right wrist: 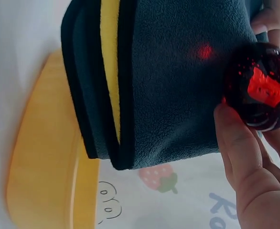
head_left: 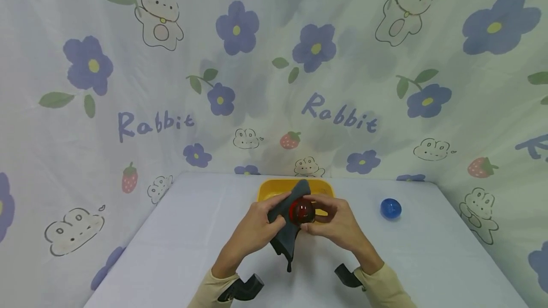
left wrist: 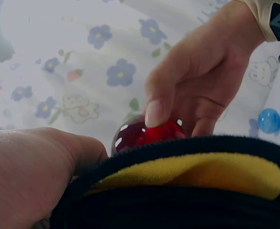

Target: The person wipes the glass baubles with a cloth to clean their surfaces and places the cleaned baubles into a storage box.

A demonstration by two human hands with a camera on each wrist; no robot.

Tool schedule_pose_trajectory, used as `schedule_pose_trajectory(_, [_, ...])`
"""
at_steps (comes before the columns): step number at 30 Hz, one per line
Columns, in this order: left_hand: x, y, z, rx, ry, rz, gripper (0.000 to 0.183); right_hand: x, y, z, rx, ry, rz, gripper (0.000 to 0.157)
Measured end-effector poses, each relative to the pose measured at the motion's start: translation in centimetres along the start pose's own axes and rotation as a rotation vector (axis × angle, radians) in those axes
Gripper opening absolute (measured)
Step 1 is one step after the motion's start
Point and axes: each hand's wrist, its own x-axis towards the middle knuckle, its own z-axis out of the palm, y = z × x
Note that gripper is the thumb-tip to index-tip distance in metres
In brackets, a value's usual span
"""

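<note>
- Right hand (head_left: pixel 336 223) pinches a red ball (head_left: pixel 303 211) beside the cloth (head_left: pixel 286 239), near the yellow tub (head_left: pixel 276 185).
- Left hand (head_left: pixel 255 227) grips the cloth.
- Wiping, I'd judge; next likely calls for turning the ball.

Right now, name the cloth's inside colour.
The cloth's inside is yellow, clearest in the left wrist view.

Head view: moderate, diffuse light; soft-edged grey shading across the printed curtain (head_left: pixel 265 84); faint shadow on the white counter (head_left: pixel 171 260) near the dark cloth (head_left: pixel 285 237). Focus fair; wide-angle stretch toward the sides. Left wrist view: upper left corner washed out, curtain pale and hazy; white glints on the red ball (left wrist: pixel 139 136). Right wrist view: cool cast; small red light spot (right wrist: pixel 205 51) on the cloth; ball renders mostly black around a glowing red patch.
</note>
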Motion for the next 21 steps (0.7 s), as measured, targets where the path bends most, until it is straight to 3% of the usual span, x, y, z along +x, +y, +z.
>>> schedule_pose_trajectory(9, [-0.21,0.07,0.28,0.023,-0.020,-0.061,0.058,-0.15,0.44,0.00,-0.047,0.094,0.033,0.052])
schedule_pose_trajectory(17, [-0.32,0.26,0.38,0.014,-0.039,-0.059,0.058,-0.13,0.55,-0.34,-0.046,0.124,0.056,0.055])
schedule_pose_trajectory(21, [-0.24,0.25,0.41,0.016,-0.040,-0.023,0.057,-0.09,0.55,-0.59,-0.079,0.134,0.061,0.059])
